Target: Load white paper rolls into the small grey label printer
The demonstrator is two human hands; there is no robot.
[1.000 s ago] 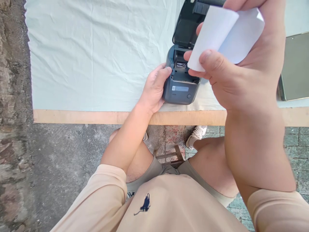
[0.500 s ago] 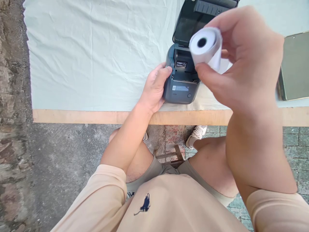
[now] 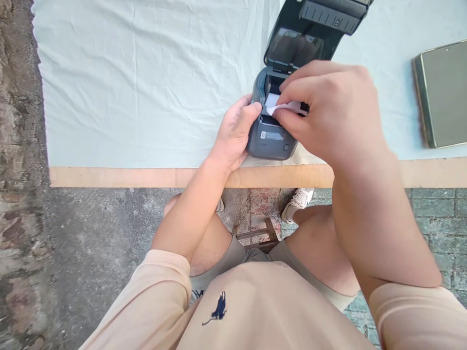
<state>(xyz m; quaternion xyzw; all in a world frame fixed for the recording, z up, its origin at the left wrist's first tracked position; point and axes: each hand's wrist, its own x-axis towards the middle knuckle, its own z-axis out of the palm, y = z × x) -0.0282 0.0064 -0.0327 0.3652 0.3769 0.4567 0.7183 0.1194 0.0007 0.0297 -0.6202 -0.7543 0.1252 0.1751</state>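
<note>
A small dark grey label printer [image 3: 272, 143] stands near the table's front edge with its lid [image 3: 284, 46] raised. My left hand [image 3: 237, 129] grips the printer's left side, the thumb resting on the rim of the body. Inside the open compartment lies a white paper roll [image 3: 272, 103], partly covered by fingers. Over the compartment, my right hand [image 3: 328, 109] pinches the roll's paper between thumb and fingers. Much of the roll and the compartment's right side is hidden behind this hand.
A phone-like dark slab [image 3: 447, 95] lies on the right of the table. A pale wrinkled cloth [image 3: 146, 87] covers the tabletop, whose wooden edge [image 3: 146, 177] faces me. Below are my legs and a wooden stool [image 3: 270, 231].
My right hand has moved left and down, carrying the paper roll from above the printer into its compartment. The left hand keeps its hold on the printer.
</note>
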